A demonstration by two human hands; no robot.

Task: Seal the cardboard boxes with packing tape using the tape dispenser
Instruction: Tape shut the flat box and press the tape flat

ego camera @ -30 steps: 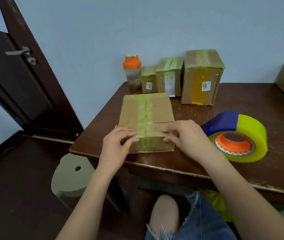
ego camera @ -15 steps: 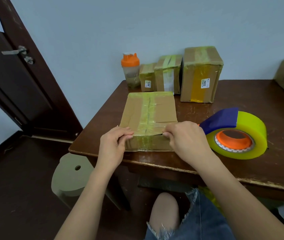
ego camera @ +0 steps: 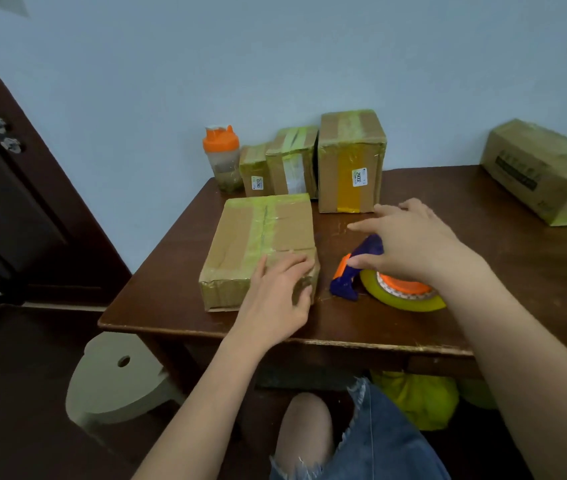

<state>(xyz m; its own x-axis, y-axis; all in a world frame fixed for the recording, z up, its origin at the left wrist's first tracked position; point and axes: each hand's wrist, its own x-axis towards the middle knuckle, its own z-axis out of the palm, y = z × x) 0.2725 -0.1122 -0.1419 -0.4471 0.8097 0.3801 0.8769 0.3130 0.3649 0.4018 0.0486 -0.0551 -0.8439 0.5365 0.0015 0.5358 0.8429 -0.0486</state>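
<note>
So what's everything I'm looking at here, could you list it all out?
flat box: 1, brown with greenish tape, table front left
upright boxes: 3, brown, taped, by the wall
side box: 1, brown, table far right
tape dispenser: 1, yellow roll, orange core, blue handle, right of flat box
shaker bottle: 1, orange lid, back left
table: 1, dark brown
stool: 1, pale, lower left
door: 1, dark, left
left hand: fingers flat on flat box
right hand: open, above dispenser

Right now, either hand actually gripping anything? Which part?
Nothing is gripped. The left hand rests flat on the near right corner of the cardboard box. The right hand hovers open above the tape dispenser; contact can't be told.
</note>
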